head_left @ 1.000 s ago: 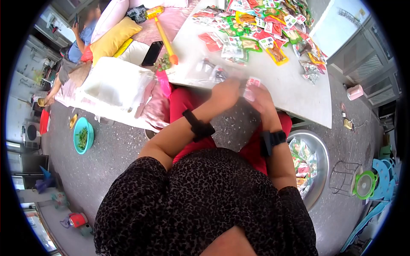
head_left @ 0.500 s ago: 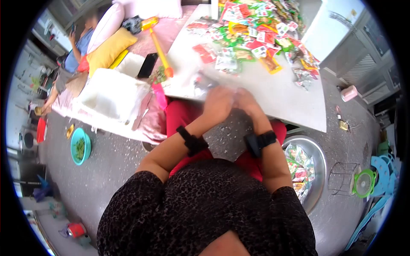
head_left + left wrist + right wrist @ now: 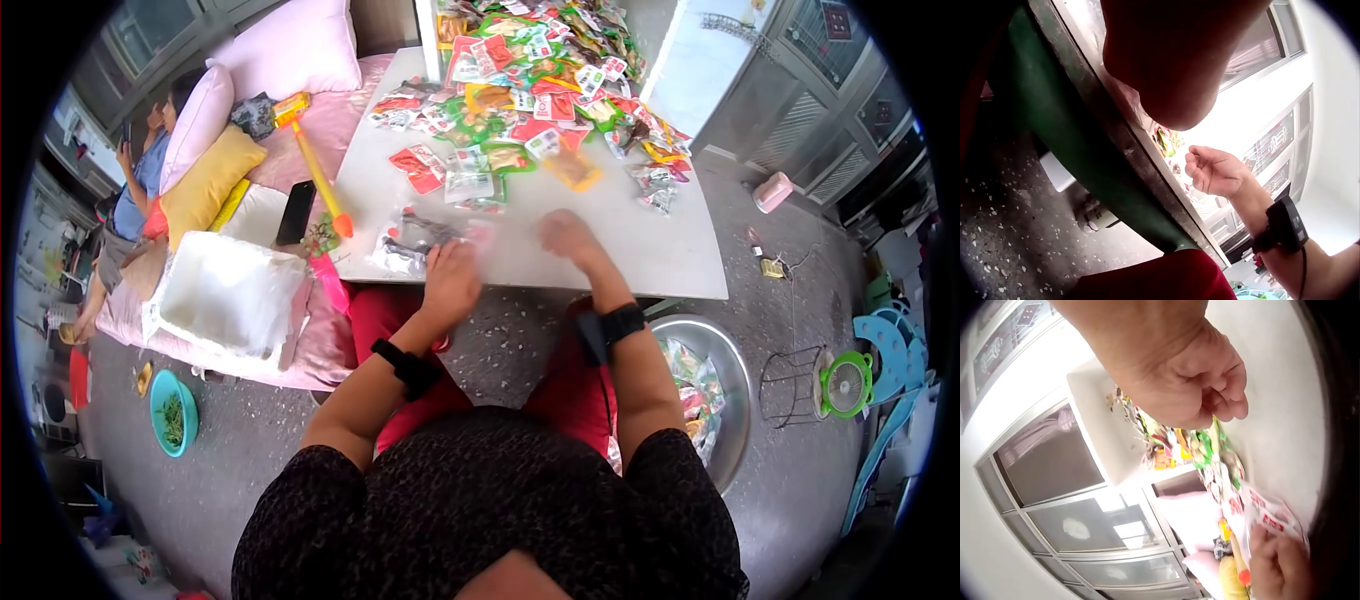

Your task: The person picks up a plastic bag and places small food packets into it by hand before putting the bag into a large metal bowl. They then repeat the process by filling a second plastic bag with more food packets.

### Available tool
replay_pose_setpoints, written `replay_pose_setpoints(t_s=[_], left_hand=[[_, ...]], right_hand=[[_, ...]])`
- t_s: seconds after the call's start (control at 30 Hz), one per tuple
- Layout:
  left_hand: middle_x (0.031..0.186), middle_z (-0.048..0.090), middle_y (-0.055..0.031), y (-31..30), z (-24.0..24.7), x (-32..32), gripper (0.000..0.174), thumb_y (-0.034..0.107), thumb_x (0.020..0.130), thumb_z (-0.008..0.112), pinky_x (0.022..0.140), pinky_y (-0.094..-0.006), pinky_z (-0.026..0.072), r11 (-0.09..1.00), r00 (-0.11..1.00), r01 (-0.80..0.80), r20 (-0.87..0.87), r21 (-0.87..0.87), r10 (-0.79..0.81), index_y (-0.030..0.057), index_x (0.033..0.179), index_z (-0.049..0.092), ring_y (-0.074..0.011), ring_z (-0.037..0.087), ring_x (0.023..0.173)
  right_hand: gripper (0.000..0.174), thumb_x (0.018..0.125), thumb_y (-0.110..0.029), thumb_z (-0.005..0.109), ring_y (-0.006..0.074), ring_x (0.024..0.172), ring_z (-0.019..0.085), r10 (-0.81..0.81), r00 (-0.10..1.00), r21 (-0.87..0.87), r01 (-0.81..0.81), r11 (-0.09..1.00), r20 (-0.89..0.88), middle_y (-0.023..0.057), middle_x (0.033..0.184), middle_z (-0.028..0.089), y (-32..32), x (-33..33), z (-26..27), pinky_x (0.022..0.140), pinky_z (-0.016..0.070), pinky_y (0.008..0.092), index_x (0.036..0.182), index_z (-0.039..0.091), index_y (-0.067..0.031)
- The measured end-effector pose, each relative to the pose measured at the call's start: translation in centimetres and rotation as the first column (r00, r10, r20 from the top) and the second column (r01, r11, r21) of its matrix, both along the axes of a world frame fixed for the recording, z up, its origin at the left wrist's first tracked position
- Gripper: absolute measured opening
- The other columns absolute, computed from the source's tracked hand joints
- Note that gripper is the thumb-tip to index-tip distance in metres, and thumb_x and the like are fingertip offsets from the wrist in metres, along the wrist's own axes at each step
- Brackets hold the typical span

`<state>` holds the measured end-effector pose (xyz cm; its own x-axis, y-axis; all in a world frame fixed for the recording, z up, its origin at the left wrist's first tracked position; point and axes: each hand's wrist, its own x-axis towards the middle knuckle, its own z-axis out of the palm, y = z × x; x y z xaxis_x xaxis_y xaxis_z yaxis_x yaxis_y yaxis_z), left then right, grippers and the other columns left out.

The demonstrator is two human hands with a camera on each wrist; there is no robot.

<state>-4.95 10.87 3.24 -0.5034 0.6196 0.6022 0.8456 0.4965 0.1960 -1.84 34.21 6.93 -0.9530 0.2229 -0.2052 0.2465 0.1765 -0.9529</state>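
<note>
Sits at a white tabletop (image 3: pixel 650 255), wearing a black patterned short-sleeved top, red trousers and a black device strapped to each wrist. Grips the edge of a clear plastic bag with red print (image 3: pixel 403 252) in the left hand (image 3: pixel 453 285), fingers bent narrowly against the plastic. Has this bag lying near the front edge of the tabletop, on the left, with dark items inside. Holds the right hand (image 3: pixel 575 240) over the tabletop to the right, well apart from the bag, fingers curled inward and empty.

Faces a large heap of colourful sealed food packets (image 3: pixel 540 80) at the far side, green, red, yellow and clear. Has, to the left on pink bedding (image 3: pixel 330 120), a yellow toy hammer with an orange tip (image 3: pixel 315 165), a black phone (image 3: pixel 295 212) and a white plastic-lined box (image 3: pixel 220 300). Has, on the floor to the right, a round silver metal basin (image 3: pixel 738 390) containing more packets (image 3: pixel 704 378).
</note>
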Motion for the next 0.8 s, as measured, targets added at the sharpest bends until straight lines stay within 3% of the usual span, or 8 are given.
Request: replay_pose_setpoints(t_s=[0.13,0.17,0.27,0.3,0.4,0.53,0.67,0.8], left_hand=[[0.101,0.047,-0.0096,0.4,-0.6,-0.1,0.022,0.012,0.063,0.052,0.085,-0.0426,0.0258,1.000,0.999,-0.018,-0.047,0.001,0.018,0.0049,0.084,0.052,-0.0288,0.039,0.102],[0.101,0.047,-0.0094,0.5,-0.7,-0.2,0.020,0.012,0.063,0.053,0.085,-0.0421,0.0261,1.000,0.998,-0.023,-0.061,0.009,0.024,0.0053,0.081,0.052,-0.0285,0.040,0.102],[0.101,0.048,-0.0095,0.7,-0.6,-0.2,0.015,0.011,0.062,0.053,0.084,-0.0416,0.0265,0.999,0.999,-0.029,-0.044,0.031,0.031,0.0057,0.076,0.050,-0.0284,0.041,0.101],[0.100,0.048,-0.0097,0.7,-0.4,-0.2,0.014,0.011,0.062,0.053,0.084,-0.0417,0.0265,0.999,0.999,-0.028,-0.030,0.036,0.029,0.0057,0.075,0.050,-0.0284,0.041,0.101],[0.101,0.048,-0.0105,0.8,-0.4,-0.2,0.011,0.009,0.062,0.053,0.084,-0.0428,0.0262,0.999,0.999,-0.034,-0.016,0.011,0.034,0.0053,0.071,0.048,-0.0293,0.040,0.102],[0.106,0.047,-0.0136,0.7,-0.7,-0.4,0.009,0.011,0.063,0.053,0.086,-0.0457,0.0238,0.999,0.999,-0.037,0.037,-0.018,0.038,0.0044,0.069,0.049,-0.0320,0.039,0.104],[0.105,0.047,-0.0143,0.7,-0.8,-0.6,0.009,0.011,0.064,0.053,0.085,-0.0459,0.0238,0.999,0.999,-0.031,0.033,-0.018,0.031,0.0048,0.068,0.048,-0.0329,0.040,0.103],[0.105,0.046,-0.0133,0.7,-0.4,-0.5,0.011,0.010,0.063,0.052,0.083,-0.0450,0.0256,0.999,0.999,-0.028,0.021,-0.016,0.028,0.0042,0.070,0.046,-0.0317,0.040,0.103]], right_hand=[[0.014,0.075,-0.012,0.046,0.0118,0.054,0.053,-0.249,0.928,-0.110,0.227,0.968,-0.277,0.0044,0.067,0.053,8.2,-1.3,-1.0,0.041,0.0397,0.0219,0.084,0.051,-0.0030],[0.022,0.074,-0.010,0.047,0.0151,0.066,0.054,-0.225,0.959,-0.014,0.226,0.974,-0.174,0.0044,0.078,0.052,11.2,-2.2,-1.6,0.048,0.0412,0.0224,0.095,0.046,-0.0053],[0.016,0.074,-0.013,0.045,0.0159,0.066,0.053,-0.365,0.895,-0.009,0.376,0.927,-0.257,0.0037,0.074,0.053,17.2,-4.4,-3.0,0.049,0.0415,0.0265,0.087,0.052,-0.0058],[0.014,0.073,-0.013,0.046,0.0167,0.067,0.053,-0.363,0.895,0.258,0.427,0.867,-0.260,0.0039,0.076,0.054,18.7,-5.4,-3.4,0.051,0.0415,0.0288,0.083,0.054,-0.0064],[0.014,0.072,-0.016,0.047,0.0193,0.070,0.054,-0.349,0.882,0.695,0.467,0.547,-0.318,0.0056,0.079,0.056,23.4,-8.6,-5.4,0.057,0.0411,0.0320,0.078,0.055,-0.0068],[0.015,0.070,-0.018,0.049,0.0228,0.075,0.055,-0.288,0.933,0.975,0.189,-0.119,-0.216,0.0078,0.083,0.058,28.4,-13.7,-9.0,0.065,0.0406,0.0363,0.073,0.058,-0.0073],[0.021,0.074,-0.012,0.046,0.0273,0.080,0.055,-0.286,0.958,0.979,-0.079,-0.186,0.023,0.0153,0.084,0.057,25.7,-14.0,-5.6,0.067,0.0430,0.0348,0.090,0.051,0.0005],[0.021,0.077,-0.014,0.041,0.0270,0.085,0.053,-0.419,0.763,0.788,0.595,0.159,-0.492,0.0128,0.091,0.056,30.0,-17.8,-12.4,0.071,0.0397,0.0358,0.088,0.054,-0.0013]])
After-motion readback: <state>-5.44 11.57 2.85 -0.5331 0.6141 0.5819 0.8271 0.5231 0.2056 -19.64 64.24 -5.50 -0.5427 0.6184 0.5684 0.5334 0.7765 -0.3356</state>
